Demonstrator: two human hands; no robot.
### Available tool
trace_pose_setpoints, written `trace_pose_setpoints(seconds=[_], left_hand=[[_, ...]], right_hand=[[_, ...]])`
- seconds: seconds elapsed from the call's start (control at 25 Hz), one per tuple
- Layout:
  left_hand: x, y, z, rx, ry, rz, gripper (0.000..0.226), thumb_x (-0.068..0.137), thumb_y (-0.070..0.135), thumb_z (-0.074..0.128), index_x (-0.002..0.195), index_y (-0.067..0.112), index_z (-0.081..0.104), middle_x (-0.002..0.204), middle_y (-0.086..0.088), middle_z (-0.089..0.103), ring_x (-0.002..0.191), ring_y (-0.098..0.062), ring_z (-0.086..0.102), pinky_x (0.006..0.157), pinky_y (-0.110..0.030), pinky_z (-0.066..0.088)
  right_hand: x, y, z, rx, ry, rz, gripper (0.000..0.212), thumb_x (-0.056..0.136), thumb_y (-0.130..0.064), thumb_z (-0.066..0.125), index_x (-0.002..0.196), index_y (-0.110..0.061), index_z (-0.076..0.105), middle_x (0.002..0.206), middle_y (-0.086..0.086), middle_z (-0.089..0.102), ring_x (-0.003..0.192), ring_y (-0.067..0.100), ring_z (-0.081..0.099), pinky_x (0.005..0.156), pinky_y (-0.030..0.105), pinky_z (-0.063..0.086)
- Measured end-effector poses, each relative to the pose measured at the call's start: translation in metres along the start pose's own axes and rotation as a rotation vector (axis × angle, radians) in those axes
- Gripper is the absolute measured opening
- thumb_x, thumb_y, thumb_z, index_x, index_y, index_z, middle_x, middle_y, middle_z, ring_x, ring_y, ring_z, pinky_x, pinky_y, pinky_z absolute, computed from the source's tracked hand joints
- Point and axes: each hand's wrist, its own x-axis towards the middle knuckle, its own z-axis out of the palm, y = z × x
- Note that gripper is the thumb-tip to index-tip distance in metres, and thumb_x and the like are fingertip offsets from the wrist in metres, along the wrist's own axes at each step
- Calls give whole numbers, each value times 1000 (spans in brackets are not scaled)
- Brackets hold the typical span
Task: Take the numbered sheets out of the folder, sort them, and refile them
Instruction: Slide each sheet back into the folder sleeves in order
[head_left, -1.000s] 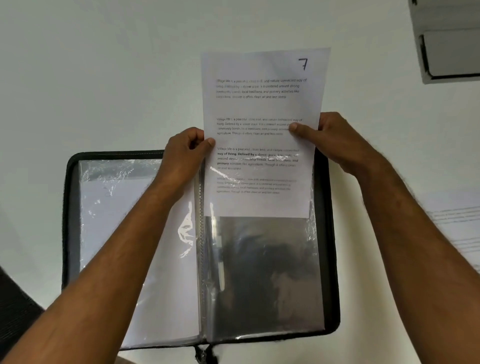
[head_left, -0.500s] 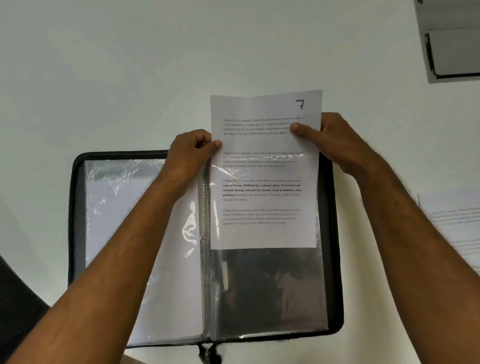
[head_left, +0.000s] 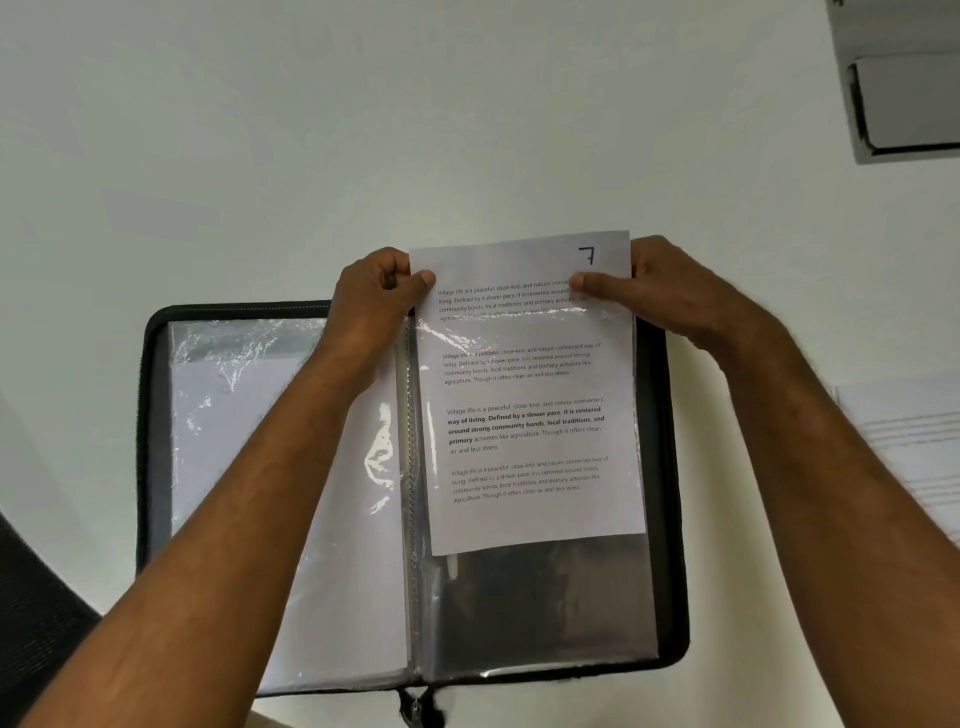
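1. The numbered sheet (head_left: 524, 395), marked 7, sits most of the way inside the right-side plastic sleeve (head_left: 540, 597) of the open folder (head_left: 150, 467); its far end sticks out.
2. The left hand (head_left: 371, 296) pinches the sheet's far left corner.
3. The right hand (head_left: 665, 288) grips the far right corner, thumb on top.
4. This looks like refiling; the next move probably needs an even push toward the near edge.

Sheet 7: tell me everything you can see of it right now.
Sheet 7 is white printed paper, four text blocks, a handwritten 7 at its top right. It sits upright, mostly inside the clear sleeve on the right page of the open black zip folder; its top edge sticks out. The left hand and right hand pinch its upper corners.
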Motion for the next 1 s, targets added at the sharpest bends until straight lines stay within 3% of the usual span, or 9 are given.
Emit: trace_pose_setpoints(seconds=[0.08, 0.2, 0.28, 0.44, 0.52, 0.64, 0.8, 0.92, 1.0], left_hand=[[0, -1, 0, 60, -26, 8, 27, 96, 18, 73, 75, 18, 57, 76, -8, 58, 60, -11, 48, 52, -20, 37], [-1, -2, -2, 99, -78, 26, 22, 95, 12, 73, 77, 17, 60, 66, 7, 55, 49, 1, 45, 51, -12, 38], [-1, -3, -3, 88, -77, 39, 11, 94, 10, 72, 90, 18, 67, 69, 11, 54, 59, 0, 51, 62, -13, 44], [-5, -6, -4, 84, -91, 94, 31, 95, 8, 71, 123, 22, 69, 82, 5, 49, 72, -6, 48, 74, -18, 44], [-7, -7, -5, 96, -118, 126, 24, 95, 14, 73, 116, 25, 74, 83, 0, 50, 76, -9, 48, 77, -24, 44], [-10, -7, -5, 130, -152, 147, 8, 90, 31, 77, 98, 27, 79, 88, -10, 66, 81, -13, 56, 84, -37, 50], [-14, -5, -1, 281, -135, 186, 16, 89, 38, 79, 80, 27, 76, 90, 3, 71, 82, -3, 61, 96, -47, 50], [-13, -8, 1, 430, -154, 230, 26, 84, 54, 78, 71, 33, 73, 90, 16, 63, 103, -8, 59, 107, -55, 36], [-13, -11, 3, 504, -147, 223, 23, 81, 59, 79, 73, 39, 71, 104, 16, 55, 116, -13, 50, 107, -49, 31]], right_hand=[[1, 1, 3, 36, 128, -88, 20, 100, -31, 69, 119, -26, 72, 109, -9, 76, 95, 6, 73, 85, 26, 57], [1, 1, 3, 32, 157, -154, 25, 99, -23, 69, 122, -34, 69, 109, -14, 74, 97, 7, 72, 89, 29, 57], [0, 1, 2, -16, 119, -166, 26, 100, -20, 67, 120, -35, 71, 116, -15, 73, 103, 7, 71, 94, 34, 58], [-1, 0, -1, -60, 16, -118, 23, 100, -20, 67, 116, -35, 75, 114, -5, 75, 100, 23, 73, 93, 48, 58], [-2, -1, -2, -82, -29, -112, 22, 99, -19, 68, 114, -35, 75, 110, 0, 76, 99, 26, 72, 92, 48, 58], [-5, -3, -2, -123, -80, -97, 23, 98, -18, 68, 106, -37, 78, 96, -2, 76, 94, 14, 71, 91, 37, 53], [-10, -8, 3, -189, -91, -83, 26, 91, -22, 60, 93, -38, 80, 101, -13, 76, 104, 8, 67, 100, 36, 50], [-12, -10, 7, -199, -76, -74, 27, 81, -43, 55, 86, -38, 81, 104, -16, 71, 105, 6, 64, 100, 37, 50], [-12, -10, 10, -198, -81, -86, 20, 89, -40, 65, 85, -28, 81, 101, -9, 69, 100, 13, 65, 95, 40, 51]])
